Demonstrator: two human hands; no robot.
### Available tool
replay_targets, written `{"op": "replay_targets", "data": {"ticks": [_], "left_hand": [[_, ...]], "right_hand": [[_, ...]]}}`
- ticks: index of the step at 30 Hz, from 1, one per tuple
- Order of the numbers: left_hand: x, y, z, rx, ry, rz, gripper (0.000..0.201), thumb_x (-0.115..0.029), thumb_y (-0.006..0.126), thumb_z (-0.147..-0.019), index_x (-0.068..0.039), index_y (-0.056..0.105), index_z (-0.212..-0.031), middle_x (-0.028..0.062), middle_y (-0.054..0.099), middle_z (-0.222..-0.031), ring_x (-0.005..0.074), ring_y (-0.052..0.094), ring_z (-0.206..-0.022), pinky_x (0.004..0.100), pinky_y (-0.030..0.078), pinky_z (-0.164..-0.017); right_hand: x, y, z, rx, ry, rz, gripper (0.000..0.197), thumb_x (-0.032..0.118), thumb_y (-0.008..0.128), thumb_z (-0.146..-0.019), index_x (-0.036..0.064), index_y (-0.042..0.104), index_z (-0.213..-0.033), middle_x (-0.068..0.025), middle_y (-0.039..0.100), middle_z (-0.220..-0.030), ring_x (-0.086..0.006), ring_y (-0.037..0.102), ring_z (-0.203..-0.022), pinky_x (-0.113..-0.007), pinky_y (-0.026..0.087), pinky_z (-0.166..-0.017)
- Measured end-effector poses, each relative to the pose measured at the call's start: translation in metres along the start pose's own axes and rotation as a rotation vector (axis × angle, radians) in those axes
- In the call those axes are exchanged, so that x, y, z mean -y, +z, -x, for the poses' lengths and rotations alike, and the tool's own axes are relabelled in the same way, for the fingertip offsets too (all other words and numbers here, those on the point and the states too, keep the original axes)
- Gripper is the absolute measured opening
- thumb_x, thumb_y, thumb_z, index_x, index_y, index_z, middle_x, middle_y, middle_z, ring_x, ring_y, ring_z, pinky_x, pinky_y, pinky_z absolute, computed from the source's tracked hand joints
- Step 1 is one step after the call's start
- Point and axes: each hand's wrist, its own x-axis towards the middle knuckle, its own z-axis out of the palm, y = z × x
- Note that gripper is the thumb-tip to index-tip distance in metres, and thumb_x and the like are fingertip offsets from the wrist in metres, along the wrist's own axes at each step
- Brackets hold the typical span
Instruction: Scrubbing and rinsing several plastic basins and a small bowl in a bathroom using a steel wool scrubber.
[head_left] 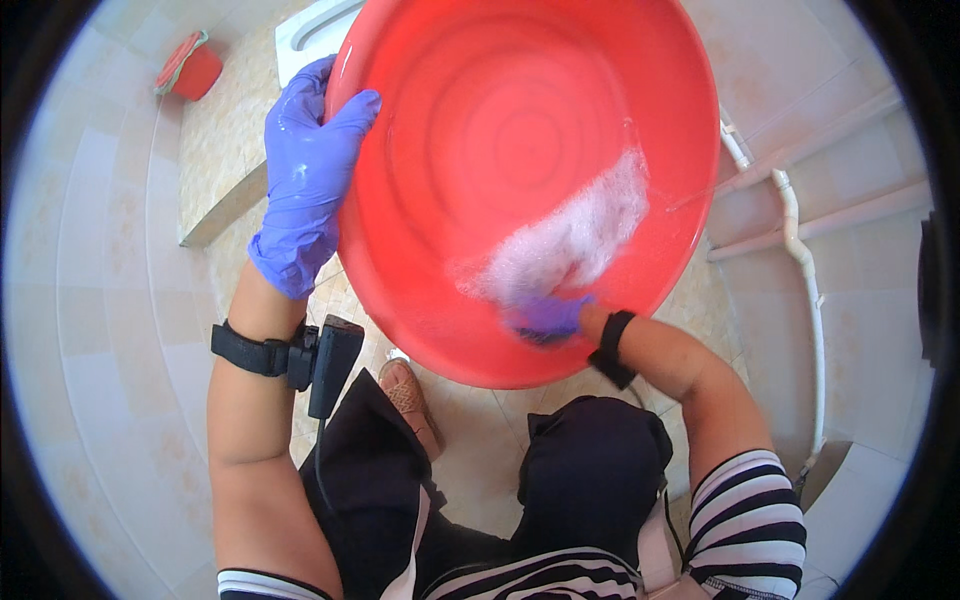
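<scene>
A large red plastic basin is tilted up in front of me, its inside facing me. At its left rim, my left hand in a purple-blue glove is closed, with the thumb over the edge and the other fingers behind it. Low inside the basin, my right hand, gloved in the same colour, is smeared by motion. A dark patch shows beside its fingers, but I cannot make out whether it holds anything. White suds and some water lie in the lower right part of the basin, against the right hand.
A small red bin with a liner stands at the far left. Behind the basin is part of a white fixture on a tiled ledge. White pipes run along the right wall. My sandalled foot is below the basin.
</scene>
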Motion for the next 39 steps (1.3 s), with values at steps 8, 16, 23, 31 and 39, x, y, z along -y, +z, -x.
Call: {"op": "replay_targets", "data": {"ticks": [8, 16, 23, 31, 39], "left_hand": [[0.022, -0.013, -0.005, -0.031, -0.046, 0.006, 0.039, -0.002, 0.060, -0.076, 0.007, 0.048, -0.112, 0.0114, 0.060, -0.099, 0.0143, 0.057, -0.086, 0.0249, 0.046, -0.077], [0.070, -0.019, -0.011, 0.018, -0.109, 0.033, 0.038, -0.003, 0.060, -0.074, 0.008, 0.050, -0.109, 0.0122, 0.061, -0.095, 0.0152, 0.059, -0.080, 0.0260, 0.048, -0.072], [0.086, -0.009, -0.015, 0.066, -0.146, -0.092, 0.038, -0.006, 0.060, -0.075, 0.007, 0.051, -0.111, 0.0103, 0.060, -0.097, 0.0143, 0.059, -0.082, 0.0250, 0.047, -0.074], [0.094, -0.008, -0.011, 0.089, -0.173, 0.008, 0.039, -0.004, 0.058, -0.076, 0.007, 0.049, -0.113, 0.0117, 0.060, -0.100, 0.0152, 0.059, -0.085, 0.0263, 0.047, -0.077], [0.100, -0.019, -0.009, 0.048, -0.175, -0.104, 0.039, -0.004, 0.056, -0.076, 0.007, 0.049, -0.112, 0.0113, 0.061, -0.098, 0.0141, 0.058, -0.085, 0.0258, 0.046, -0.077]], "right_hand": [[0.047, 0.002, 0.023, -0.165, -0.311, -0.475, 0.062, 0.024, 0.046, -0.083, 0.0053, 0.020, -0.137, -0.0203, 0.016, -0.141, -0.0327, 0.014, -0.132, -0.040, 0.015, -0.107], [-0.110, 0.013, 0.159, -0.552, 0.585, 0.681, 0.054, 0.021, 0.058, -0.067, 0.0188, 0.048, -0.120, -0.0136, 0.046, -0.123, -0.0286, 0.039, -0.117, -0.056, 0.024, -0.094], [0.014, 0.072, 0.120, -0.430, 0.034, -0.066, 0.045, 0.019, 0.054, -0.076, 0.0109, 0.048, -0.119, -0.0140, 0.052, -0.112, -0.0302, 0.051, -0.103, -0.042, 0.040, -0.086], [-0.093, 0.028, 0.222, -0.538, 0.403, 0.211, 0.039, 0.016, 0.059, -0.070, 0.0112, 0.056, -0.108, -0.0102, 0.052, -0.116, -0.0311, 0.048, -0.108, -0.047, 0.030, -0.098], [-0.056, 0.053, 0.204, -0.567, 0.392, 0.315, 0.047, 0.012, 0.057, -0.069, 0.0120, 0.051, -0.116, -0.0139, 0.047, -0.119, -0.0350, 0.042, -0.112, -0.049, 0.028, -0.100]]}}
